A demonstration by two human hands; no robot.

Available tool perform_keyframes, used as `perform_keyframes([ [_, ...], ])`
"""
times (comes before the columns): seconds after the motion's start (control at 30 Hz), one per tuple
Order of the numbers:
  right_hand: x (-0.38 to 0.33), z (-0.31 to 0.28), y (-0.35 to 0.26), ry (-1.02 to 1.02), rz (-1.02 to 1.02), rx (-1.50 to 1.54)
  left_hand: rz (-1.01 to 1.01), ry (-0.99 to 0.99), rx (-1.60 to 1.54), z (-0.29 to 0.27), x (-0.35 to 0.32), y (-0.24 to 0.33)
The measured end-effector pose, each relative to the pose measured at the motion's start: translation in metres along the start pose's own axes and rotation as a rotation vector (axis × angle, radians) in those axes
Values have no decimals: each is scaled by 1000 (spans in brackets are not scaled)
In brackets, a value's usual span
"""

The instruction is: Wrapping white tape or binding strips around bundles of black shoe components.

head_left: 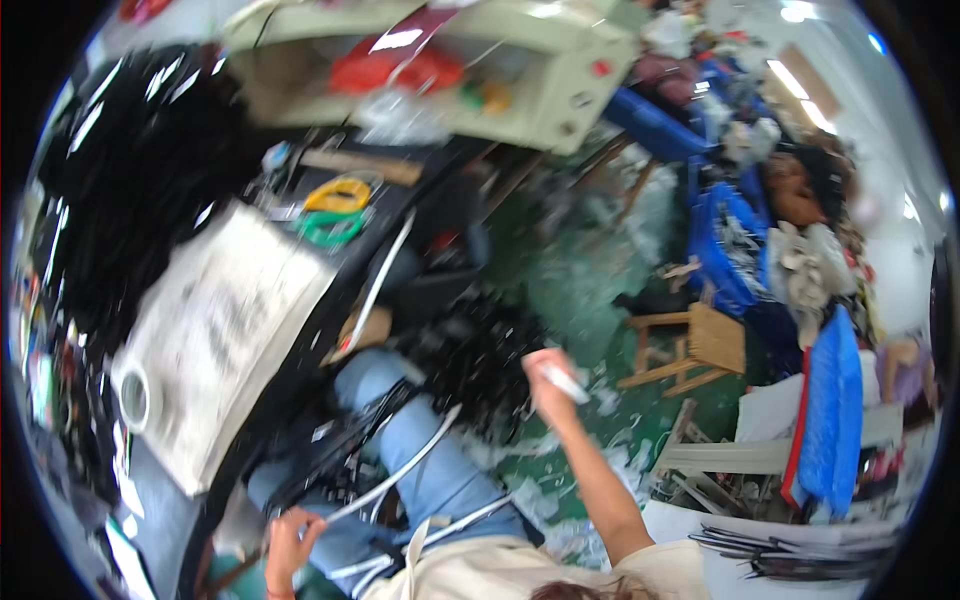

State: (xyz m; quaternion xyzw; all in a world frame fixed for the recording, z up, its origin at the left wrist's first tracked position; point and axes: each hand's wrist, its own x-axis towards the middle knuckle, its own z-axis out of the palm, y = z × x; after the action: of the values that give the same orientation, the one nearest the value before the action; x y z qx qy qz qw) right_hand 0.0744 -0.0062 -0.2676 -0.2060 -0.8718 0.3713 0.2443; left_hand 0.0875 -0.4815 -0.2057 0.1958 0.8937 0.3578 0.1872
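While a white strip [400, 474] curves up over the blue jeans [445, 472] from the person's left hand [290, 545], its far end lies free, so this length looks unfastened. The left hand, at seven o'clock, appears to pinch the near end between thumb and fingers. At half past four, close to the middle, the right hand [553, 383] is folded round a small white piece [564, 382]; blur makes its exact shape hard to tell.

The work seems part-way along: black strands [345, 455] lie loose across the lap at seven o'clock, apparently unsorted, and a dark heap [485, 345] on the floor just below centre suggests much is left. No finished bundle can be made out near the hands. At ten o'clock, the yellow scissors [338, 190] and green scissors [332, 228] rest on the counter [398, 192], unused.
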Motion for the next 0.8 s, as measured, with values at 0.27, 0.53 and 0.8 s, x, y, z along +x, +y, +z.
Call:
perform_keyframes([
  [0.27, -79, 61, -150, -676, -360, 385, 54, 99, -250, 40, 67, 101],
  [0.53, -73, -23, -96, -535, -135, -85, -202, 287, 2, 28, -46, 5],
  [0.8, -154, -103, 79, -499, 18, -310, -262, 503, 32, 50, -123, -2],
])
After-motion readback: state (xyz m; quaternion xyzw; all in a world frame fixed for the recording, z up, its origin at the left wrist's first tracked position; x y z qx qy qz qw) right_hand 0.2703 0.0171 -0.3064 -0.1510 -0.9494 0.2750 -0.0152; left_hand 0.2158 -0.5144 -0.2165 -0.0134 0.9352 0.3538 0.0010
